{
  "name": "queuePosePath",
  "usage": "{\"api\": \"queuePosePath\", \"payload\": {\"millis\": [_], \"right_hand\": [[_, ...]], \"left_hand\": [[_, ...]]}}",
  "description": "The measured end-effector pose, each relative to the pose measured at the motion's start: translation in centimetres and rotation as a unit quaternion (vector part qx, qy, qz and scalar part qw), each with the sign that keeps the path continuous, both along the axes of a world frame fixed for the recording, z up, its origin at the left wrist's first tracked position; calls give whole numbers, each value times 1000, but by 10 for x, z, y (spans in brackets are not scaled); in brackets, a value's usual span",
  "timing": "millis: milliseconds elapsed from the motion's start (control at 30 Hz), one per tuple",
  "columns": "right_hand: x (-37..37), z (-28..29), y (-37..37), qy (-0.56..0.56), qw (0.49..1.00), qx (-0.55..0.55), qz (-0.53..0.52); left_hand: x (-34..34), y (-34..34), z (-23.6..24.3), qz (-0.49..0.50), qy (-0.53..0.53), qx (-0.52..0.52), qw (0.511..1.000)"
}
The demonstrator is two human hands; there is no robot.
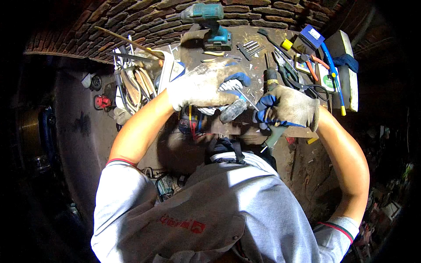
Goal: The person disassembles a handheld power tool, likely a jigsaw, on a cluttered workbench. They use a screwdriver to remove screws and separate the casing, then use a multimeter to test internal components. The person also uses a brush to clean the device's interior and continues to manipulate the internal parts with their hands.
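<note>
Both hands wear worn grey gloves with blue fingertips and work close together over a small cluttered wooden bench [245, 125]. My left hand [204, 85] is curled over a small pale part. A screwdriver with a clear handle [232, 110] lies just under its fingers, though I cannot tell whether they grip it. My right hand [289, 108] is closed around a green-handled tool [274, 136] whose end sticks out below the fist. A thin metal shaft [247, 100] runs between the two hands. What lies under the gloves is hidden.
A teal cordless drill [210, 26] stands at the bench's far edge, beside loose driver bits [250, 46]. Red-handled pliers [313, 65], a blue box [311, 37] and a blue tube [334, 83] lie at the right. A container of hand tools [136, 81] sits left. A brick wall [131, 22] runs behind.
</note>
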State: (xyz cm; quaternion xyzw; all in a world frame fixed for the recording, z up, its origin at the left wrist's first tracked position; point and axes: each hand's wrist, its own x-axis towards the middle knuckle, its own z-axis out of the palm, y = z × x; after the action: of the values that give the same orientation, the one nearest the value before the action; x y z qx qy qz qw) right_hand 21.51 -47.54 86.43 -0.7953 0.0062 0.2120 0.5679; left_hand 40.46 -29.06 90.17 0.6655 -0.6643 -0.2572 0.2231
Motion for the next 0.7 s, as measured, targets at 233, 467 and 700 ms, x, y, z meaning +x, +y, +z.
{"api": "queuePosePath", "payload": {"millis": [233,467,700], "right_hand": [[-3,22,6,-87,988,-130,6],[1,8,5,35,999,-36,4],[-5,12,10,133,984,105,-49]], "left_hand": [[1,-7,-7,-14,-48,57,997],[-1,-8,-9,-3,-30,21,999],[-4,-4,-9,-1,-49,2,999]]}}
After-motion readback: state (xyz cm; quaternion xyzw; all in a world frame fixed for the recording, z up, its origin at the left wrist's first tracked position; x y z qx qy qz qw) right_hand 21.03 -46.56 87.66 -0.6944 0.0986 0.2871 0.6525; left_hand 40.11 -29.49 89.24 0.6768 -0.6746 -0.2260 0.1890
